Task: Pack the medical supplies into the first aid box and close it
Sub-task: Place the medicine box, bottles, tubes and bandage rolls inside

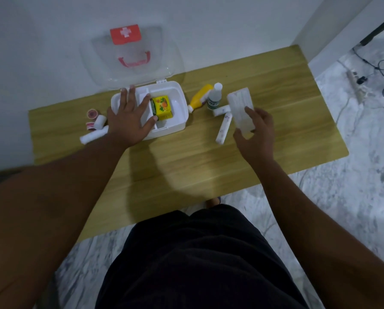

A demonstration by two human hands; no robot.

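Our right hand (254, 130) is pinching a flat white packet (240, 109) between thumb and fingers, holding it tilted just above the table, right next to the stuff on that side. Our left hand (131, 115) is spread flat with nothing in it, resting on the left part of the first aid box (175, 94), fingertips touching the yellow carton (161, 107) that's already sitting in the middle compartment.

So progress-wise we'd say we're barely started: one item in, one in hand, everything else waiting. Just right of the box there's a yellow bottle (201, 97) lying on its side, a white bottle (214, 97) beside it, and a couple of white tubes (224, 125) near our right hand. On the left of the box we've got some gauze rolls (93, 134) and small tape rolls (91, 114) bunched together on the wooden table (186, 166).

The clear lid (131, 50) is still flipped up against the wall, red handle and cross label showing, so closing is the very last thing. The right compartment looks free for the packet, we reckon.
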